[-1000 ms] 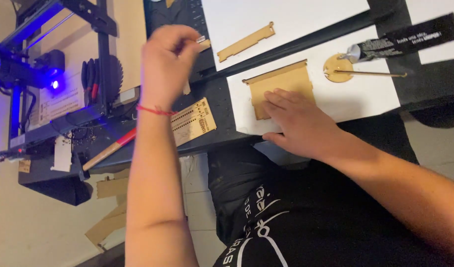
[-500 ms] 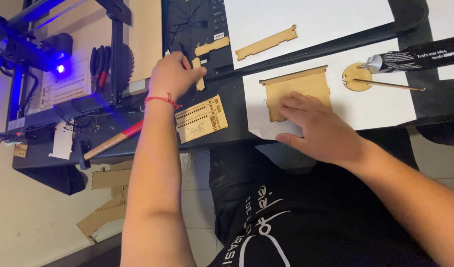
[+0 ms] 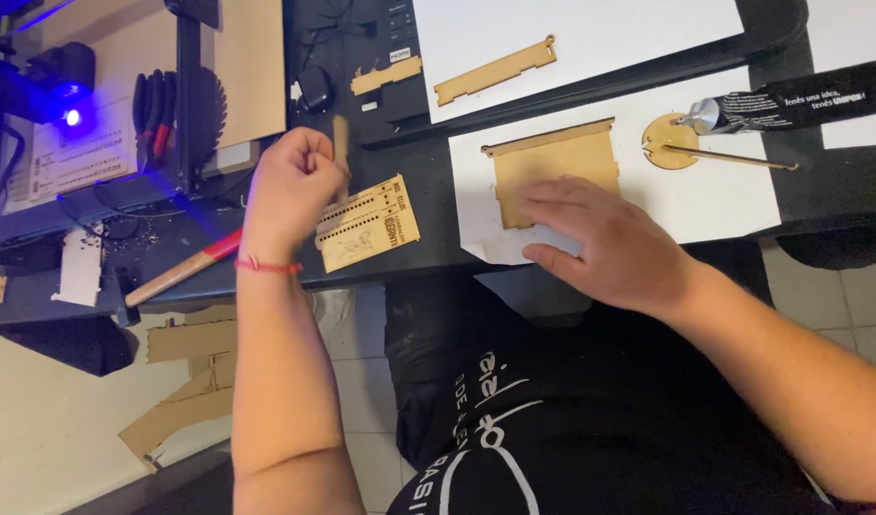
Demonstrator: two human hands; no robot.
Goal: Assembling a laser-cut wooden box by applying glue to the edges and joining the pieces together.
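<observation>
Wood strip (image 3: 341,143) stands upright in the left hand (image 3: 290,186), pinched by closed fingers, above the table (image 3: 438,253). Right hand (image 3: 605,238) lies flat, fingers spread, touching the panel (image 3: 552,162) on white paper (image 3: 724,200).

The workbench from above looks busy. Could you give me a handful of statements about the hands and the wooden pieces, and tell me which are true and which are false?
1. The left hand pinches a small wooden strip. True.
2. The right hand lies flat on the square wooden panel. True.
3. The glue tube is gripped in the right hand. False: it lies on the bench, its tip at the round wooden disc, away from both hands.
4. The long notched wooden strip lies on white paper. True.
5. The hammer has a blue handle. False: the handle is wood with a red band.
</observation>
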